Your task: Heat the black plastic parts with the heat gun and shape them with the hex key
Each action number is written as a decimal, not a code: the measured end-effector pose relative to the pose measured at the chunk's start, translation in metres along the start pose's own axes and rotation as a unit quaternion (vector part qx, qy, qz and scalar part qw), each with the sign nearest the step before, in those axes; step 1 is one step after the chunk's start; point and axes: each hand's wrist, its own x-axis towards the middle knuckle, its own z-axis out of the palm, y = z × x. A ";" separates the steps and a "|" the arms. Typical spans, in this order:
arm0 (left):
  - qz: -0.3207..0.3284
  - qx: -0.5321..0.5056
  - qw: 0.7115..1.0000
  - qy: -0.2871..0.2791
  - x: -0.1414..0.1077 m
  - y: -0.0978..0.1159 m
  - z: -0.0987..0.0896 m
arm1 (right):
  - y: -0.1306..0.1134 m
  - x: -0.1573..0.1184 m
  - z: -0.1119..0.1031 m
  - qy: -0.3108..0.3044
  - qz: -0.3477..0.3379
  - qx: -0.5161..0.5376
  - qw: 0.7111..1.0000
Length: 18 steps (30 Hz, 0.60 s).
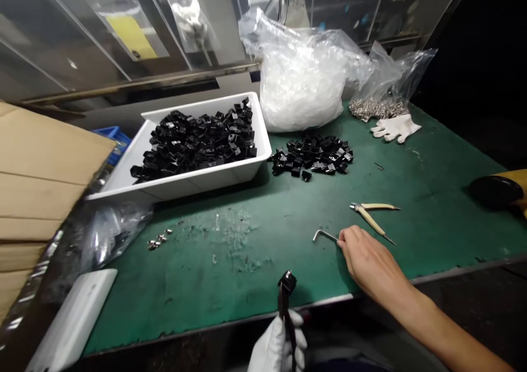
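Observation:
My left hand (276, 342), in a white glove, is closed round a dark-handled tool (284, 309) at the table's front edge. A small black part (287, 280) sits at the tool's upper end. My bare right hand (362, 251) has its fingers pinched on one end of a bent metal hex key (325, 234), whose short bent end points left over the green mat. Just beyond that hand lie pliers (368, 215) with pale yellow handles, spread apart.
A white tray (197, 180) of black parts stands at back left, with a loose black pile (310, 155) beside it. Behind are a bulging clear bag (302, 86), a bag of metal pieces (379, 108) and a white glove (396, 128). Cardboard (45, 180) stands left; small metal pieces (158, 241) lie nearby.

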 end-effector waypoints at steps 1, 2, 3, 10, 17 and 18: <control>0.001 -0.005 1.000 -0.008 0.001 -0.003 -0.002 | 0.000 -0.001 -0.002 -0.007 0.005 0.005 1.000; 0.002 -0.011 1.000 -0.015 0.003 -0.006 -0.004 | -0.001 -0.002 -0.004 -0.013 0.010 0.012 1.000; -0.003 -0.016 1.000 -0.022 0.006 -0.008 -0.006 | -0.001 -0.003 -0.006 -0.020 0.015 0.020 1.000; -0.086 -0.054 0.992 -0.071 0.019 -0.013 -0.025 | -0.013 0.003 -0.024 -0.072 0.036 0.075 0.994; -0.059 -0.036 0.995 -0.071 0.014 -0.014 -0.018 | -0.052 -0.014 -0.019 -0.137 0.046 0.254 0.956; -0.042 -0.007 0.997 -0.058 0.012 -0.014 -0.016 | -0.058 -0.016 -0.018 -0.137 0.045 0.257 0.956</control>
